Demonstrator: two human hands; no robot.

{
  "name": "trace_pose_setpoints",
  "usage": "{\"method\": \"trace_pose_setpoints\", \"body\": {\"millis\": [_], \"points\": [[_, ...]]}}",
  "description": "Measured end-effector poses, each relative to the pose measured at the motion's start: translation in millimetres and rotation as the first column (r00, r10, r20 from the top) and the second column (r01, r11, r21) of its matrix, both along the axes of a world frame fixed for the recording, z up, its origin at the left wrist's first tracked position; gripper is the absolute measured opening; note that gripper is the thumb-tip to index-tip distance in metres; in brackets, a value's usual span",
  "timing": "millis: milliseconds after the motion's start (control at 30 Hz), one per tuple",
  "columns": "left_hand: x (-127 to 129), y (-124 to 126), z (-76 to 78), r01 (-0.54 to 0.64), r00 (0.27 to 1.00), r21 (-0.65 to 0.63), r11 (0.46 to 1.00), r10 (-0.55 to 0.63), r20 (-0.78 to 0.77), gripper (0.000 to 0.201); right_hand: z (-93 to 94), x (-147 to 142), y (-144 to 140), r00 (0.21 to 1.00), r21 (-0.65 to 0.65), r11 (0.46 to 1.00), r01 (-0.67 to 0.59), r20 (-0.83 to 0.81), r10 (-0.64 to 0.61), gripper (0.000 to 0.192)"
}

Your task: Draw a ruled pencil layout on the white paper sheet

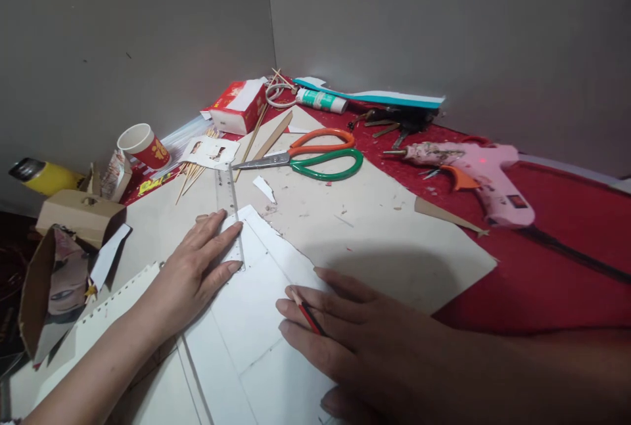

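- Ruler (229, 215) was pressed flat on white card (251, 320) by open left hand (194, 267).
- Pencil (308, 312) was gripped in right hand (355, 339); ruler should be kept firm w/ the line drawn along its edge.

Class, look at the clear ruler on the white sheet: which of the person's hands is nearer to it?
Left. The left hand lies flat on the ruler; the right hand, holding a pencil, rests apart on the white sheet.

Ruler (227, 205): clear glossy plastic. Sheet (256, 320): matt white paper. Board (374, 234): matt beige cardboard. Scissors (315, 157): bare metal blades, glossy orange and green plastic handles. Glue gun (486, 178): smudged pink plastic. Desk (542, 267): red covering. Pencil (308, 313): painted wood.
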State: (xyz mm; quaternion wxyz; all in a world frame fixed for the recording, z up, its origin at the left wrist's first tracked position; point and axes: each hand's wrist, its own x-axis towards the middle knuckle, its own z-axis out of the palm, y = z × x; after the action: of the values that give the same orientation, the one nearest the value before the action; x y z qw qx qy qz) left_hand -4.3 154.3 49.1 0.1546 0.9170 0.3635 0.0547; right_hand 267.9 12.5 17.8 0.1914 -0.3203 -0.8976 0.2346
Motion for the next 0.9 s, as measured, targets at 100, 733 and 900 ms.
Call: {"method": "trace_pose_setpoints", "body": {"millis": [100,733,900], "points": [[-2.5,4.4,0.5,0.018,1.0,0.004,1.0,-0.018,-0.003,0.063,0.9,0.5,-0.8,1.0,-0.009,1.0,0.004,-0.006,-0.004,0.054],[2.3,0.5,-7.0,0.021,0.999,0.065,0.998,-0.023,0.025,0.06,1.8,-3.2,3.5,1.0,-0.064,0.998,0.0,0.018,0.002,0.055],[-2.9,2.9,-6.6,0.051,0.998,0.048,0.998,-0.052,0.023,0.065,-0.6,-2.8,3.0,1.0,-0.062,0.998,-0.006,0.029,0.008,0.054]]}}
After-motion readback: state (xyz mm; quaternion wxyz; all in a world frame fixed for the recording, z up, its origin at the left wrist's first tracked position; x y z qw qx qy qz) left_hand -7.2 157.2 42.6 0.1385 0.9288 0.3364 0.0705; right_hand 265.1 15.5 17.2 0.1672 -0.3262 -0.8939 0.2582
